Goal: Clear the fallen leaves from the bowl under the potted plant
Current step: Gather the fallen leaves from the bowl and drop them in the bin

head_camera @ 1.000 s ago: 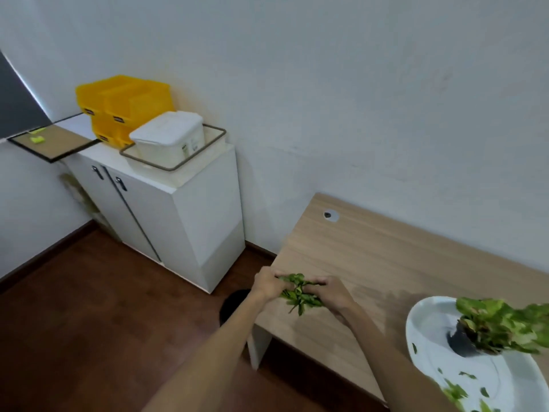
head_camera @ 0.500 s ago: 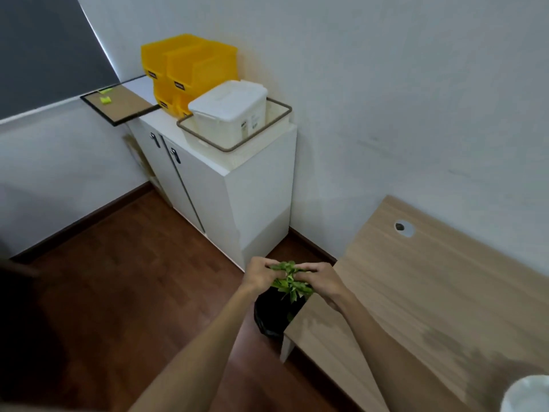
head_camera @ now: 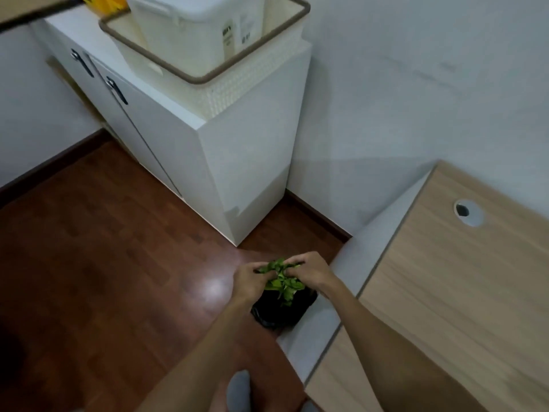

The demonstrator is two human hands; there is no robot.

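A bunch of green fallen leaves [head_camera: 282, 279] is cupped between my two hands. My left hand [head_camera: 249, 282] closes on it from the left and my right hand [head_camera: 312, 270] from the right. The bunch hangs directly above a black bin [head_camera: 282, 312] on the floor beside the desk's left end. A few leaves dangle down toward the bin's mouth. The bowl and the potted plant are out of view.
The wooden desk [head_camera: 460, 292] fills the right side, with a round cable hole [head_camera: 468, 212]. A white cabinet [head_camera: 208, 162] with a cream basket [head_camera: 214, 58] and white box stands behind the bin. Dark wood floor [head_camera: 104, 263] spreads left. My socked foot [head_camera: 239, 391] is at the bottom.
Both hands carried the leaves off the desk's left edge to above the black bin. My view swung left and down, and the bowl and plant left the frame.
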